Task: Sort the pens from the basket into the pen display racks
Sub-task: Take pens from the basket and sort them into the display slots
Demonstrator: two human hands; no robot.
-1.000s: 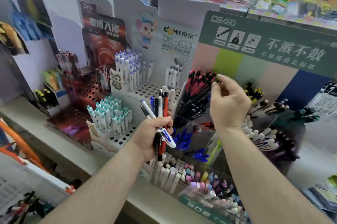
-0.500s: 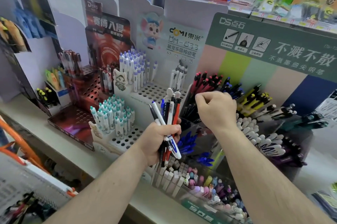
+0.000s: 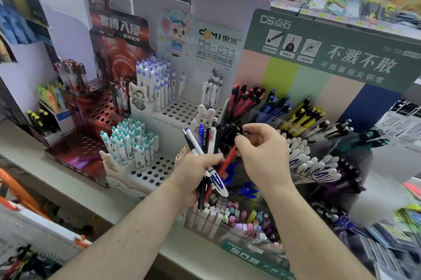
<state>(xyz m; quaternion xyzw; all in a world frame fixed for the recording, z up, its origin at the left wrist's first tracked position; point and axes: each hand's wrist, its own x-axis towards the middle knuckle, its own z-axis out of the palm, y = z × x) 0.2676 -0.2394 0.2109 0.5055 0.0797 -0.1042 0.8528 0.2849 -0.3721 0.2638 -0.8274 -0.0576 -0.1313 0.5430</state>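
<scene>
My left hand (image 3: 196, 172) grips a mixed bundle of pens (image 3: 206, 143), white, blue, black and red, fanned upward in front of the racks. My right hand (image 3: 262, 154) pinches the top end of a red pen (image 3: 227, 161) that leans out of that bundle. Behind the hands stands a clear compartment rack (image 3: 262, 113) with red-black pens (image 3: 246, 100), blue pens (image 3: 273, 106) and yellow-black pens (image 3: 303, 115). To the left a white perforated rack (image 3: 182, 113) carries white pens with purple caps (image 3: 157, 84) and teal-capped pens (image 3: 132, 140).
A red perforated rack (image 3: 95, 115) stands at the far left on the shelf edge (image 3: 68, 177). White pens with dark print (image 3: 312, 163) fan out at the right. A clear tray of erasers and pastel caps (image 3: 227, 218) sits below my hands. An orange-rimmed basket (image 3: 34, 213) shows at lower left.
My right hand has come down from the red-black pens in the rack to the bundle and now pinches the red pen. The left hand and its bundle stayed put.
</scene>
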